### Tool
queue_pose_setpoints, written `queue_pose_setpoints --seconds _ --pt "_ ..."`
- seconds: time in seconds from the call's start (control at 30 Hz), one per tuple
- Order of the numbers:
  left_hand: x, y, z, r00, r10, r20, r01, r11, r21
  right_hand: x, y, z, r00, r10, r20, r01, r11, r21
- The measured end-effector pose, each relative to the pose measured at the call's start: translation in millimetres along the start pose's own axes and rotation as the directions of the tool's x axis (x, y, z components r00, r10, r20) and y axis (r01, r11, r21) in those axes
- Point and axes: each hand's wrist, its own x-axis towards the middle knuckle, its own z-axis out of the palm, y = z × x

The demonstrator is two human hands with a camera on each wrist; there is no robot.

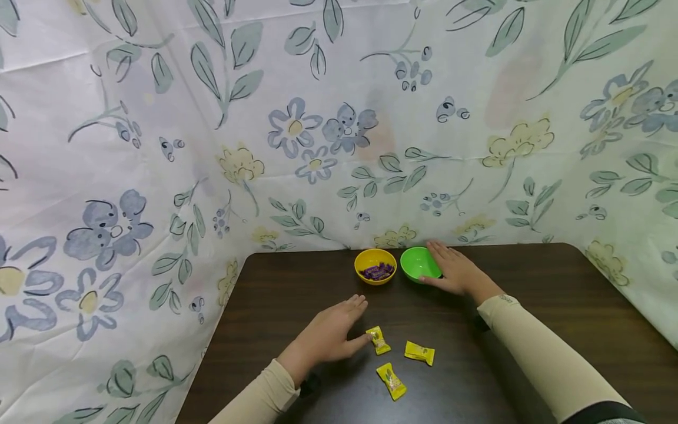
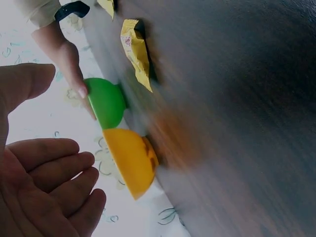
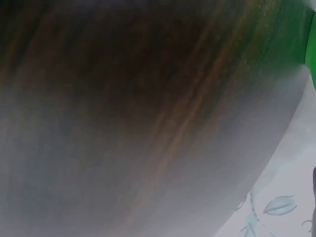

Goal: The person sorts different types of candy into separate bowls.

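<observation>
My left hand (image 1: 329, 333) hovers over the table with relaxed fingers, its thumb beside a yellow-wrapped candy (image 1: 378, 340). In the left wrist view, its palm and gently bent fingers (image 2: 57, 163) hold nothing. Two more yellow-wrapped candies lie near, one to the right (image 1: 419, 353) and one closer to me (image 1: 391, 381). At the back of the table my right hand (image 1: 457, 271) holds the right side of a green bowl (image 1: 418, 262), thumb at the near rim and fingers at the far rim. Bare green shows inside that bowl. The right wrist view leaves this hand out.
A yellow bowl (image 1: 374, 253) with several purple-wrapped candies (image 1: 378, 271) stands just left of the green one. Both are near the back edge of the dark wooden table (image 1: 296, 277). A floral cloth (image 1: 318, 200) hangs behind the table and along its left side.
</observation>
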Motion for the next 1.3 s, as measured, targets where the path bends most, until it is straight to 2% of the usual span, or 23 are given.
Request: queue_pose_setpoints --seconds 0.27,0.37,0.63,0.8,1.3 --pt "-6.4 -6.8 -7.7 0.995 -0.085 -0.048 0.082 0.994 -0.070 1.4 -2.6 -1.0 1.000 0.021 0.019 -0.020 0.999 -0.049" --pt "-8.0 -8.7 -8.2 0.994 -0.095 -0.047 0.091 0.992 -0.088 2.2 -3.5 -3.3 0.999 0.024 0.028 -0.022 0.998 -0.055" --pt "-9.6 -12.6 3.8 0.997 -0.049 -0.056 0.040 0.986 -0.161 3.8 -6.7 -3.5 0.999 0.033 0.031 -0.032 0.998 -0.048" --pt "-9.8 -13.2 10.9 0.998 -0.013 -0.066 0.002 0.987 -0.160 4.1 -4.3 -0.6 0.999 0.038 0.038 -0.035 0.997 -0.065" --pt "-9.0 0.1 30.8 0.994 0.102 -0.030 -0.106 0.978 -0.178 5.4 -4.9 -0.3 0.999 0.034 0.028 -0.032 0.997 -0.073"
